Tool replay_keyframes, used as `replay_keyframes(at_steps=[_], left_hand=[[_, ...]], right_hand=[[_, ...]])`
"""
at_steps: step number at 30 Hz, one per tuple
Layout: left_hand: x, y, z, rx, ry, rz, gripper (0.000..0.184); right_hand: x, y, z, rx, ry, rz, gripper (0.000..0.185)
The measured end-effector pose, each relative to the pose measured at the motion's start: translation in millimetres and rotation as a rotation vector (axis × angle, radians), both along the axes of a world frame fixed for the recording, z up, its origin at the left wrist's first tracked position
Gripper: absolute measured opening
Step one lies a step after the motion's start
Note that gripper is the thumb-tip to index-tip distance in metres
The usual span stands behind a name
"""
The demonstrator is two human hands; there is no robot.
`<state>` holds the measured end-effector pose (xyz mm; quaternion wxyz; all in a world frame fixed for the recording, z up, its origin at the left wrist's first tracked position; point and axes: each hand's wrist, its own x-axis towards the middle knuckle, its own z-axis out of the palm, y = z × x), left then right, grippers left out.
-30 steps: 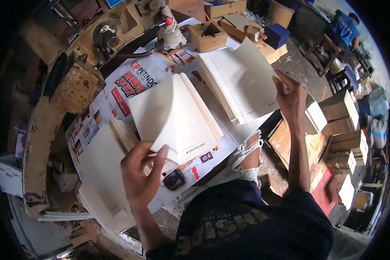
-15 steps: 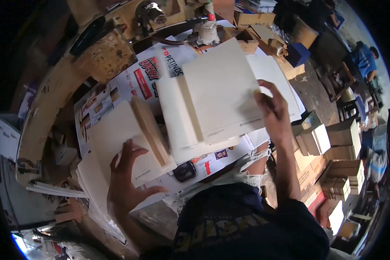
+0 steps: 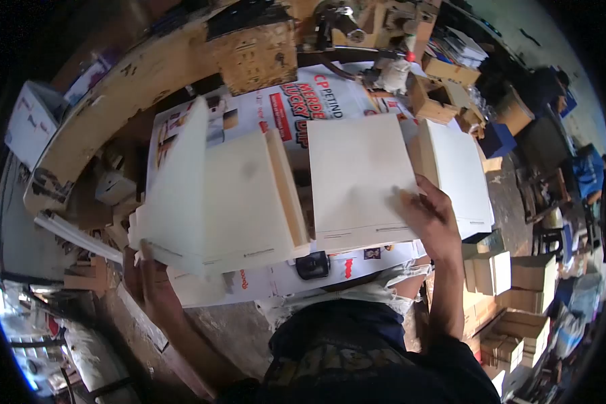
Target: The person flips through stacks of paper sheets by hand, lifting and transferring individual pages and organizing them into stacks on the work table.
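Three stacks of cream paper lie side by side on the printed banner sheet. On the left stack [image 3: 242, 195], a lifted sheet [image 3: 175, 195] stands partly upright, blurred, with its lower left corner in the closed fingers of my left hand [image 3: 143, 273]. My right hand [image 3: 434, 219] pinches the right edge of a cream sheet [image 3: 360, 178] over the middle stack. The right stack [image 3: 454, 172] lies just beyond that hand. Small printed lines run along the sheets' near edges.
The banner [image 3: 276, 101] covers the table. A dark round-cornered object [image 3: 313, 265] sits near its front edge. Behind are a wooden box [image 3: 434, 97] and a wrapped bottle [image 3: 392, 74]. Bundled paper blocks [image 3: 488, 273] stand at right; a person in blue [image 3: 588, 172] is farther off.
The view has turned left. My left hand has gone from open over the left stack to lifting a sheet's corner. The right hand's sheet now lies lower over the middle stack.
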<state>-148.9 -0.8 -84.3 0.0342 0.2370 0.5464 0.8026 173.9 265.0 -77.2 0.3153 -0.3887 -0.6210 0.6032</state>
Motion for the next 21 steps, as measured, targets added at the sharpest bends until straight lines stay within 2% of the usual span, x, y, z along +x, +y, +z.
replay_keyframes(at_steps=[2,4,5,6,7,8,9,10,11,12,13,14,15,16,17,19,21], left_hand=[[-6.5,-11.2,-5.1,0.075,-0.039,0.052,0.038],[-29.2,-25.6,-16.4,0.561,-0.102,-0.541,0.045],[-47.2,-31.8,-36.0,0.554,-0.097,-0.548,0.045],[-68.5,-37.1,-63.3,0.168,-0.141,-0.168,0.049],[-88.9,-48.3,-79.6,-0.180,0.027,-0.121,0.051],[-109.4,-58.9,-95.6,-0.578,0.257,-0.036,0.054],[-130.3,-68.5,-111.6,-0.887,0.476,0.040,0.056],[-75.6,-23.0,-51.8,-0.976,0.371,-0.076,0.058],[-20.0,24.5,9.3,-1.074,0.268,-0.187,0.060],[-29.9,20.6,6.0,-1.177,0.320,-0.230,0.062],[-39.4,17.0,2.6,-1.276,0.378,-0.277,0.064],[-33.8,17.3,10.2,-1.219,0.483,-0.250,0.063],[-26.9,16.4,24.0,-1.154,0.573,-0.209,0.063],[-20.6,15.6,32.1,-1.103,0.540,-0.181,0.065],[-15.6,13.0,39.2,-1.050,0.508,-0.152,0.067],[-4.3,16.5,52.1,-0.956,0.494,-0.115,0.069],[14.5,26.6,63.3,-0.844,0.502,-0.092,0.071]], right_hand=[[-16.4,-4.8,3.3,-0.015,0.074,-0.036,0.040],[-33.0,-18.0,-6.1,0.048,0.261,-0.092,0.039],[-50.5,-26.7,-8.6,0.195,0.171,-0.127,0.039],[-67.9,-27.0,-0.3,0.100,0.066,-0.015,0.042],[-82.5,-33.4,9.3,0.160,0.112,0.129,0.041],[-99.4,-45.3,-3.2,0.224,0.247,0.131,0.041],[-118.0,-51.8,-17.2,0.257,0.215,0.162,0.046],[-136.8,-57.1,-31.2,0.291,0.185,0.193,0.051],[-134.7,-66.9,-21.6,0.144,0.218,0.340,0.053],[-144.6,-73.7,-15.5,0.149,0.065,0.372,0.052],[-144.8,-81.1,-9.9,0.199,0.144,0.339,0.048],[-144.6,-88.8,-4.4,0.252,0.220,0.308,0.044],[-166.7,-91.3,-36.2,0.394,0.311,0.238,0.044],[-143.0,-86.4,4.3,0.034,0.183,0.417,0.043],[-137.8,-84.2,0.7,0.034,0.184,0.380,0.043],[-131.3,-83.4,0.9,0.196,0.441,0.361,0.041],[-107.3,-75.9,10.3,0.129,0.361,0.339,0.039]])
